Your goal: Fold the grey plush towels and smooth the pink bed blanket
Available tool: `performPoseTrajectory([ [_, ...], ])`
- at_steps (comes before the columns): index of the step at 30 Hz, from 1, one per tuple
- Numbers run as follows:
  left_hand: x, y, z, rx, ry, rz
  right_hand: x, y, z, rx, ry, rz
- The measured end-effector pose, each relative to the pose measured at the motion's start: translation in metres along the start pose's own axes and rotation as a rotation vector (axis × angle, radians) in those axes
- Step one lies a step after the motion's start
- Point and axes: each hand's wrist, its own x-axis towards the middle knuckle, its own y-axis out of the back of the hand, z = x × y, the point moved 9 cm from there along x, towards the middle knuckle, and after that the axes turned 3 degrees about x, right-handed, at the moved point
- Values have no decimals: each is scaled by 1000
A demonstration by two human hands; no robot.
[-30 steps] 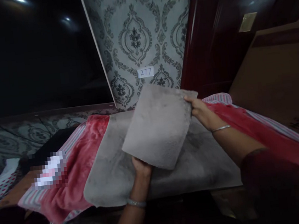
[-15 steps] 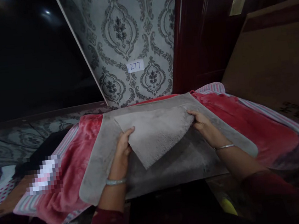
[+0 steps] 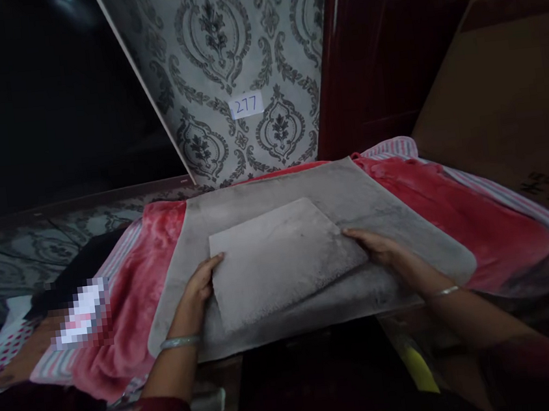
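A light grey plush cloth (image 3: pixel 280 257), squarish with a fuzzy front edge, is stretched between my two hands. My left hand (image 3: pixel 199 285) pinches its left edge, thumb on top and fingers underneath. At the right side, my right hand (image 3: pixel 374 244) grips the cloth's edge with the thumb above; its other fingers are partly hidden. Beneath the cloth spreads a larger grey mat (image 3: pixel 404 224) with rounded corners. I cannot tell how much of the cloth touches the mat.
A red plush blanket (image 3: pixel 122 300) with a striped border lies under the mat on both sides. A large cardboard box (image 3: pixel 507 89) stands at the right. Behind are a dark screen (image 3: pixel 48 105) and a patterned wall with a paper label (image 3: pixel 246 104). Something yellow (image 3: pixel 419 368) shows below.
The cloth has turned and lowered toward me, lying flatter and showing more of its surface. My left hand has moved left and down, and my right hand slightly down.
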Motion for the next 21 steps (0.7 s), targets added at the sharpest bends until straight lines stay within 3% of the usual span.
performPoseTrajectory([
  [3,8,-2,5,20,-8,30,21,-13,-14,-66,-87,-33],
  [6,11,-3,13,64,-99,66,37,-32,-32,-94,-57,-53],
  [10,8,-6,39,116,-290,54,43,-48,-61,-90,164,-31],
  [14,13,-6,77,139,-382,32,38,-43,-77,-28,398,45],
  [17,24,-8,85,153,-283,56,44,-35,-58,-38,321,153],
  [21,27,-10,58,144,-65,66,46,-37,-29,-68,152,146],
])
